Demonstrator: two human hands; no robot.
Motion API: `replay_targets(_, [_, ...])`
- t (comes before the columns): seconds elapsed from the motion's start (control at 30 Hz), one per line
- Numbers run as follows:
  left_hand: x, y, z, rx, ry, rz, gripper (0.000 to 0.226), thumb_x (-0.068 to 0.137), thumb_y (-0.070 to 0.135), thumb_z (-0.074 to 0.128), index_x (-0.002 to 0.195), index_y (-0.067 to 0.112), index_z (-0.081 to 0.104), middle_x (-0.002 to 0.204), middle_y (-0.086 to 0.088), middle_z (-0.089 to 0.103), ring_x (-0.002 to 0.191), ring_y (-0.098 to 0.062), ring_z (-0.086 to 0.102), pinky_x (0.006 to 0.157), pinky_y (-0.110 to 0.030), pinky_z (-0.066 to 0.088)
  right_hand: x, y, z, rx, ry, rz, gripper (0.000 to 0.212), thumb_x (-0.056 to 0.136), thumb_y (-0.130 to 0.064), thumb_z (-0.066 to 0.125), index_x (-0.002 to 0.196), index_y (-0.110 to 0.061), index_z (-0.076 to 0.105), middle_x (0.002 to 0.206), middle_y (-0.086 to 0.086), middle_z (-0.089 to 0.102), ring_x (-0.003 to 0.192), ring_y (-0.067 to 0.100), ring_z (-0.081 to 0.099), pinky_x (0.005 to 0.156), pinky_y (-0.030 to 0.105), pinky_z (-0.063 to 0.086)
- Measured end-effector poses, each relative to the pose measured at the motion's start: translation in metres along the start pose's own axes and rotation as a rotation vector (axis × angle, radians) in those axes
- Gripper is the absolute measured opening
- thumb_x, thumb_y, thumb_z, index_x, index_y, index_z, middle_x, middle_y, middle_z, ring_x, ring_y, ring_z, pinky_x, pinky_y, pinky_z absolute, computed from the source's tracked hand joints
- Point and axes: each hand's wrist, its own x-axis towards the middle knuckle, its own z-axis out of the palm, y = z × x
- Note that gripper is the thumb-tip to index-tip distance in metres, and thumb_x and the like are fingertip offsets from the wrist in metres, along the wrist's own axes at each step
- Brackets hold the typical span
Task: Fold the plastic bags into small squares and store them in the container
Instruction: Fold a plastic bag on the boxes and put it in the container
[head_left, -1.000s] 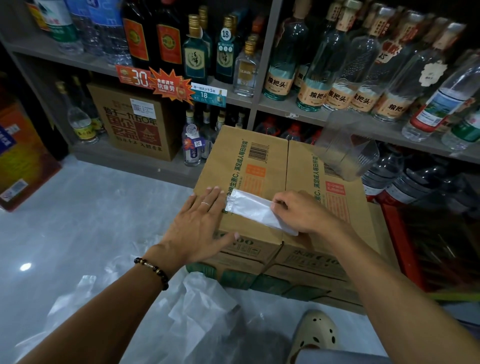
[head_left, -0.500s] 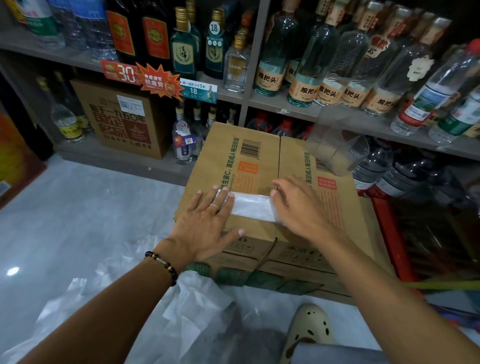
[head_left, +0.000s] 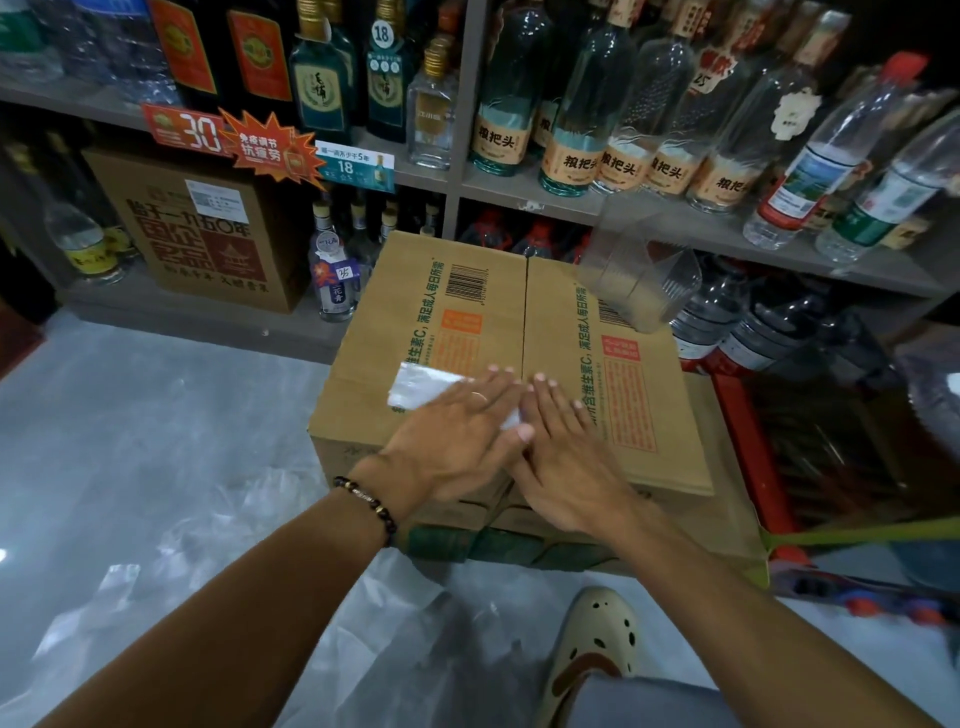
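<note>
Since hands converged: bag (head_left: 422, 383) mostly covered.

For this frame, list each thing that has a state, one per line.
plastic bag: folded into a flat strip, lying on the box.
left hand: flat, pressing the bag.
right hand: flat, beside the left.
cardboard box: flaps closed.
clear container: empty, on the box's far right corner.
loose plastic bags: unfolded, on the floor.

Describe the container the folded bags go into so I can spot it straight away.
Start at the cardboard box in front of the bottle shelves, where both hands press a folded plastic bag. The container stands on the box's far right corner. It is a clear, ribbed plastic tub, open-topped and label-free, unlike the bottles behind.
</note>
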Motion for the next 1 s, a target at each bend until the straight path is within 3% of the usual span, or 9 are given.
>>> replay_targets(0.13, [0.013, 0.007, 0.010, -0.039, -0.077, -0.006, 0.076, 0.094, 0.057, 0.001, 0.156, 0.012, 0.001, 0.164, -0.003, -0.001, 0.149, -0.009, -0.007, 0.120, -0.026, -0.007, -0.001, 0.003, 0.000, 0.023, 0.018, -0.014, 0.070, 0.103, -0.050, 0.014, 0.153, -0.017, -0.021, 0.163, 0.003, -0.023, 0.149, 0.012, -0.022, 0.119, 0.032, -0.014])
replay_targets(0.37, [-0.004, -0.042, 0.004, 0.153, -0.113, 0.027, 0.100, 0.076, 0.072, -0.026, 0.154, 0.012, -0.008, 0.162, -0.005, -0.011, 0.140, -0.004, -0.023, 0.115, -0.024, -0.014, 0.000, 0.002, 0.000, 0.012, -0.014, 0.008, 0.079, 0.099, -0.062, 0.008, 0.155, -0.012, -0.016, 0.161, 0.004, -0.025, 0.147, 0.012, -0.024, 0.121, 0.034, -0.014])
replay_targets(0.57, [-0.019, -0.058, 0.005, 0.263, -0.083, -0.086, 0.086, 0.089, 0.066, -0.008, 0.154, 0.008, -0.009, 0.161, -0.011, -0.014, 0.148, -0.017, -0.016, 0.118, -0.031, -0.011, 0.002, 0.002, -0.001, 0.042, -0.002, -0.006, 0.081, 0.099, -0.063, 0.011, 0.155, -0.012, -0.015, 0.162, 0.004, -0.023, 0.148, 0.012, -0.023, 0.119, 0.032, -0.014])
replay_targets(0.67, [-0.024, -0.061, 0.001, 0.252, -0.082, -0.078, 0.089, 0.086, 0.067, -0.014, 0.154, 0.010, -0.007, 0.162, -0.012, -0.011, 0.149, -0.019, -0.013, 0.121, -0.035, -0.005, -0.003, 0.005, -0.011, 0.073, 0.017, -0.068, 0.086, 0.098, -0.063, 0.031, 0.158, -0.012, -0.004, 0.166, 0.003, -0.011, 0.152, 0.015, -0.011, 0.121, 0.034, -0.008])
replay_targets(0.77, [-0.025, -0.062, -0.006, 0.264, -0.121, -0.041, 0.094, 0.081, 0.070, -0.017, 0.155, 0.015, -0.004, 0.162, -0.011, -0.010, 0.149, -0.019, -0.012, 0.120, -0.035, -0.006, -0.010, 0.013, -0.019, 0.030, 0.092, -0.184, 0.084, 0.090, -0.053, 0.060, 0.156, -0.018, 0.020, 0.159, 0.004, 0.025, 0.146, 0.022, 0.021, 0.121, 0.040, 0.016])
replay_targets(0.83, [-0.028, -0.057, -0.011, 0.297, -0.077, -0.038, 0.091, 0.084, 0.070, -0.010, 0.156, 0.016, 0.006, 0.163, -0.012, -0.002, 0.150, -0.021, -0.005, 0.120, -0.038, -0.002, -0.011, 0.015, -0.020, -0.010, 0.145, -0.223, 0.069, 0.089, -0.042, 0.066, 0.149, -0.022, 0.038, 0.140, 0.003, 0.042, 0.129, 0.022, 0.038, 0.107, 0.042, 0.035])
replay_targets(0.9, [-0.034, -0.046, -0.011, 0.328, 0.052, -0.027, 0.082, 0.090, 0.067, 0.012, 0.149, 0.014, 0.034, 0.157, -0.017, 0.028, 0.146, -0.030, 0.025, 0.117, -0.046, 0.021, -0.012, 0.014, -0.019, -0.051, 0.180, -0.248, 0.055, 0.088, -0.037, 0.067, 0.139, -0.022, 0.051, 0.123, 0.003, 0.048, 0.114, 0.022, 0.044, 0.092, 0.040, 0.041])
replay_targets(0.97, [-0.042, -0.034, -0.002, 0.335, 0.167, 0.001, 0.069, 0.089, 0.063, 0.030, 0.129, 0.014, 0.059, 0.128, -0.014, 0.059, 0.118, -0.031, 0.054, 0.095, -0.046, 0.045, -0.013, 0.011, -0.019, -0.067, 0.220, -0.275, 0.045, 0.087, -0.032, 0.070, 0.129, -0.021, 0.061, 0.110, 0.003, 0.051, 0.102, 0.023, 0.047, 0.082, 0.039, 0.041])
replay_targets(1.0, [-0.045, -0.031, 0.002, 0.323, 0.198, -0.005, 0.066, 0.088, 0.063, 0.034, 0.123, 0.016, 0.063, 0.117, -0.010, 0.063, 0.106, -0.029, 0.058, 0.085, -0.044, 0.048, -0.014, 0.011, -0.018, -0.065, 0.250, -0.294, 0.039, 0.086, -0.030, 0.071, 0.123, -0.020, 0.065, 0.104, 0.003, 0.053, 0.097, 0.023, 0.049, 0.077, 0.038, 0.041])
